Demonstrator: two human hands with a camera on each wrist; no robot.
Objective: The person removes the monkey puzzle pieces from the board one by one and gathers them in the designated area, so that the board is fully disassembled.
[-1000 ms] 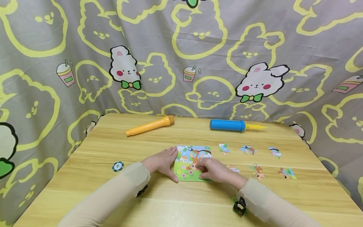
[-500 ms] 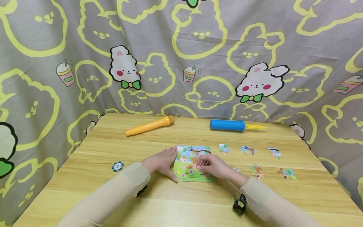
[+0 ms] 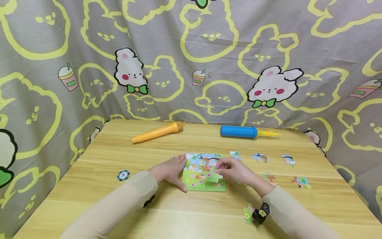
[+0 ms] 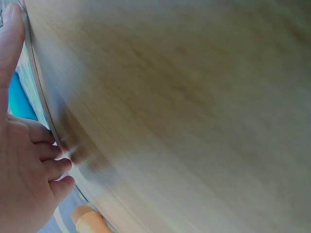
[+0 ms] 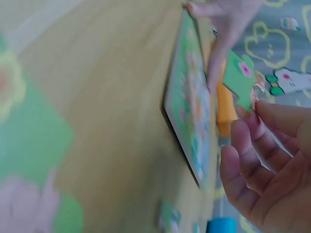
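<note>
Thumb and fingertips of my right hand (image 3: 234, 171) pinch a green jigsaw piece (image 5: 239, 74) with a pink flower. It is raised above a square picture board (image 3: 194, 186) showing a monkey, a house and flowers, and hides part of it in the head view. Along the board's left edge rests my left hand (image 3: 170, 170), thumb spread from its straight fingers. In the left wrist view the fingers (image 4: 58, 167) hold nothing.
Loose jigsaw pieces lie to the right, among them a bird piece (image 3: 261, 158) and a corner piece (image 3: 302, 182). Another green piece (image 3: 247, 214) is partly behind the right wrist. An orange microphone (image 3: 158, 132), blue pump (image 3: 240, 131) and poker chip (image 3: 123, 175) lie around.
My right hand has lifted the green jigsaw piece off the board's lower part and drawn back slightly to the right. The left hand stays in place.
</note>
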